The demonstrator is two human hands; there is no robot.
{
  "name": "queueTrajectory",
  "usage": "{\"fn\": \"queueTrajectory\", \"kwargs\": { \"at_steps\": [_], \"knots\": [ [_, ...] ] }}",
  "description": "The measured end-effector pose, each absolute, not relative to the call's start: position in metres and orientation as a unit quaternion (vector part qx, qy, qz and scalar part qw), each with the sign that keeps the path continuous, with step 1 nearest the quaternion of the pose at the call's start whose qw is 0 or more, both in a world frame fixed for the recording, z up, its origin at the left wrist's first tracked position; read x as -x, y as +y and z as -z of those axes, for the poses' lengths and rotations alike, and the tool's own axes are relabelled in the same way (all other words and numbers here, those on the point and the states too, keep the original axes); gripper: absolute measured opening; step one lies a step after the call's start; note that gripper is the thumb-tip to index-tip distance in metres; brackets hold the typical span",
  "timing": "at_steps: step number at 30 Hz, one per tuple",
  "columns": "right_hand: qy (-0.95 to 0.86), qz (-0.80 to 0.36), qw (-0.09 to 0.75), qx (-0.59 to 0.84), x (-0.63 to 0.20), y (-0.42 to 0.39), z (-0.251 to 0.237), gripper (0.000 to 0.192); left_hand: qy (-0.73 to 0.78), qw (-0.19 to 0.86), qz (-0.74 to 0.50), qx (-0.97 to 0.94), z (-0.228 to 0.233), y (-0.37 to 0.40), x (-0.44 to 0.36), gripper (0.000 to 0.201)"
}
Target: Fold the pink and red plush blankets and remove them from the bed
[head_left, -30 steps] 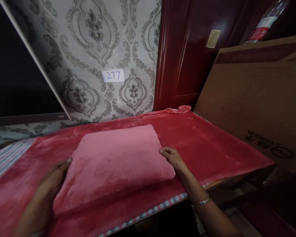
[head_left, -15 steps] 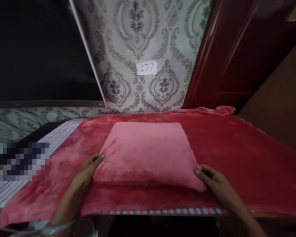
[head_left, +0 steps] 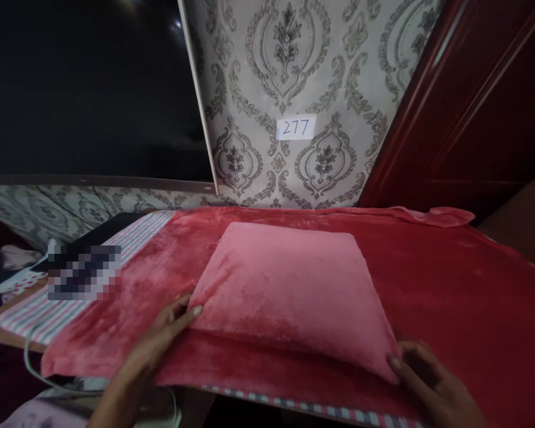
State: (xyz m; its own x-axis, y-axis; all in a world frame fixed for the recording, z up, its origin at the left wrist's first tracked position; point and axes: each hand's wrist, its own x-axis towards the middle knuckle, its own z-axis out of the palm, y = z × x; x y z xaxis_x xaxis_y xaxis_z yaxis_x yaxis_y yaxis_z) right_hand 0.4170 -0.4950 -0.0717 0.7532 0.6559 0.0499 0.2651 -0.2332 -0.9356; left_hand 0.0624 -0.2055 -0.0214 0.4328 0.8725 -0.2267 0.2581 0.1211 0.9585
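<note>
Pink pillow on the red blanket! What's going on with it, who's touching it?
A person has both bare hands on the pink pillow. The left hand is at its left side, near the front, and the right hand is at its front right corner. I can't tell how tightly they hold it. The pillow lies flat on the red blanket, and a striped cloth shows past the blanket on the left.
</note>
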Motion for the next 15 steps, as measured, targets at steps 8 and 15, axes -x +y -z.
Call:
{"fn": "queueTrajectory", "kwargs": {
  "at_steps": [8,15],
  "knots": [
    [-0.292,-0.176,0.540,0.770,-0.415,-0.497,0.079,0.044,0.471,0.589,-0.263,-0.602,0.025,-0.205,-0.060,0.073],
    [-0.325,0.003,0.478,0.816,-0.414,-0.501,0.101,0.059,0.445,0.440,-0.271,-0.731,0.041,-0.204,-0.047,0.083]
  ]
}}
